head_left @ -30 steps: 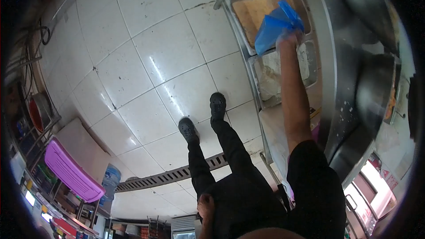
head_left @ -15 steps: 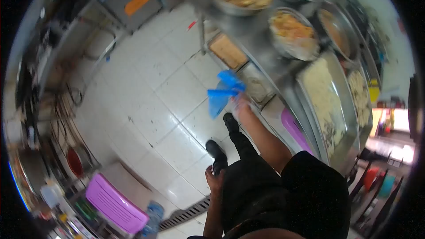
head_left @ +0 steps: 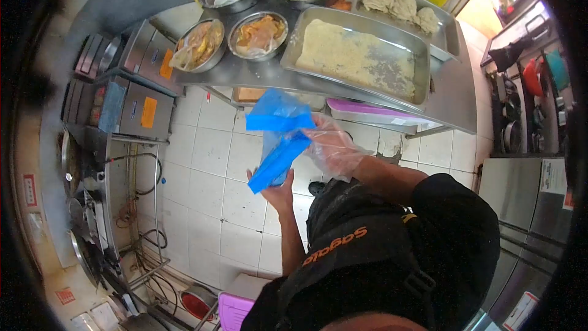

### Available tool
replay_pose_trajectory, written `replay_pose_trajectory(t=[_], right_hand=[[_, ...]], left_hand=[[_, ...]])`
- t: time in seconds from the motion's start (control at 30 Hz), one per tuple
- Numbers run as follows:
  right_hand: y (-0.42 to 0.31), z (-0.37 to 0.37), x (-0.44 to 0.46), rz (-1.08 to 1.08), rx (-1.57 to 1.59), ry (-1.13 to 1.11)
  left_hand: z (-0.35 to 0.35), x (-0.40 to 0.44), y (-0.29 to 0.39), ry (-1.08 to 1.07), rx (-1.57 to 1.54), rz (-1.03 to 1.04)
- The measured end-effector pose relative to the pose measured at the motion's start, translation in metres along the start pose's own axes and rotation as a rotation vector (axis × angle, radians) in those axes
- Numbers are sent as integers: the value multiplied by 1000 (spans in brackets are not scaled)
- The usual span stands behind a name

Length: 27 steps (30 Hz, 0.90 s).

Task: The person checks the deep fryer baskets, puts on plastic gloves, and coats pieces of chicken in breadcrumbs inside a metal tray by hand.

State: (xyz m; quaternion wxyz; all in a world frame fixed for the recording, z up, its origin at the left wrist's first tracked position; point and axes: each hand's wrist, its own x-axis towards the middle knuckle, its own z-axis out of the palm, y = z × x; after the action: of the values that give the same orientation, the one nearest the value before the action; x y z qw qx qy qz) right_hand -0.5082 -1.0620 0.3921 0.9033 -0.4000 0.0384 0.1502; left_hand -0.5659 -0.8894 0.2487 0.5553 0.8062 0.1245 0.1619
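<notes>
Holding a blue plastic bag (head_left: 280, 124) above the tile floor (head_left: 202, 202), in front of a metal table (head_left: 452, 104): the right hand (head_left: 327, 144), in a clear plastic glove, is grasping it at one side, fingertips partly hidden. The bare left hand (head_left: 280, 195) is touching the bag's lower end, thumb and fingers lying either side; cannot tell whether it is gripping. On the table, a long tray (head_left: 352, 87) is holding a pale powdery layer; behind it, a second tray (head_left: 450, 41) is carrying pale lumps. A purple-lidded box (head_left: 367, 108) is standing underneath.
</notes>
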Motion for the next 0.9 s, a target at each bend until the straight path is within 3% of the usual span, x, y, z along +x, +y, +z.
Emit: replay_pose_trajectory(t=[0.1,0.2,0.27,0.33,0.37,0.47,0.53,0.6,0.63,0.67,0.73,0.8,0.87,0.9], right_hand=[[-42,-11,-7,-255,-126,29],[-98,-22,-10,-360,-161,167],[-133,-29,-6,-460,-184,284],[-163,-52,4,-538,-149,447],[-174,-65,11,-557,-22,527],[-207,-113,49,-555,-123,699],[-211,-197,101,-498,-534,643],[-201,-255,125,-335,-744,490],[-200,-274,128,-205,-749,370],[-198,-295,132,-80,-750,249],[-161,-380,132,-416,-1168,304],[-158,-385,113,-376,-1476,482],[-162,-367,83,65,-1642,776],[-153,-384,84,188,-1551,640]], left_hand=[[45,42,8,-310,-148,179],[91,65,73,-721,-305,40],[128,76,91,-783,-211,156],[163,81,121,-778,-384,133],[180,86,126,-827,-395,80],[233,104,129,-950,-416,-104],[269,117,108,-991,-402,-253],[286,130,94,-973,-421,-521],[292,133,92,-964,-432,-655],[292,132,98,-866,-474,-664],[296,143,86,-858,-518,-714],[298,144,80,-765,-519,-718],[293,143,94,-720,-444,-711],[291,142,101,-699,-407,-703]])
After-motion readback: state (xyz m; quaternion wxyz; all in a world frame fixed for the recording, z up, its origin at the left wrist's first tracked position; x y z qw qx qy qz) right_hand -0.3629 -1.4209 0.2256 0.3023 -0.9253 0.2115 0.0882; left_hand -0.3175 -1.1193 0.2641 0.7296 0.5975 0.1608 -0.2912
